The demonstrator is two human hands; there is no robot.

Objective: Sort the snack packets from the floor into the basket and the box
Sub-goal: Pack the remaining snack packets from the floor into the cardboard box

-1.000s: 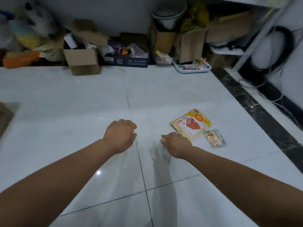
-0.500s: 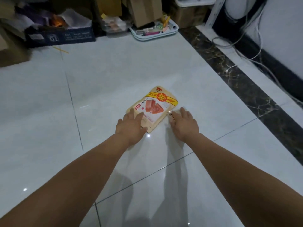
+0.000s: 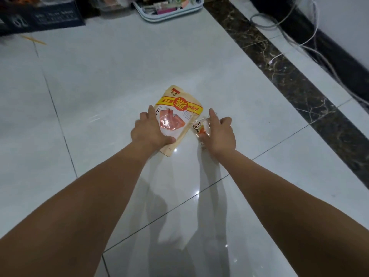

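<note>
A large beige snack packet (image 3: 180,108) with a yellow band and a red picture lies on the white tiled floor. My left hand (image 3: 151,130) grips its near left edge, thumb on top of the packet. A small clear packet (image 3: 199,127) with an orange snack inside sits just right of it. My right hand (image 3: 218,132) holds this small packet, fingers curled round it with the index finger pointing away from me. Neither the basket nor the box is in view.
A light plastic tray (image 3: 171,14) holding small items sits on the floor at the far middle. A dark printed box (image 3: 42,19) stands at the far left. White cables (image 3: 299,43) trail along the dark marble strip (image 3: 283,76) on the right.
Both hands have moved forward onto the packets. The left hand now grips the large packet's edge, and the right hand has taken hold of the small clear packet. The camera has tilted further down.
</note>
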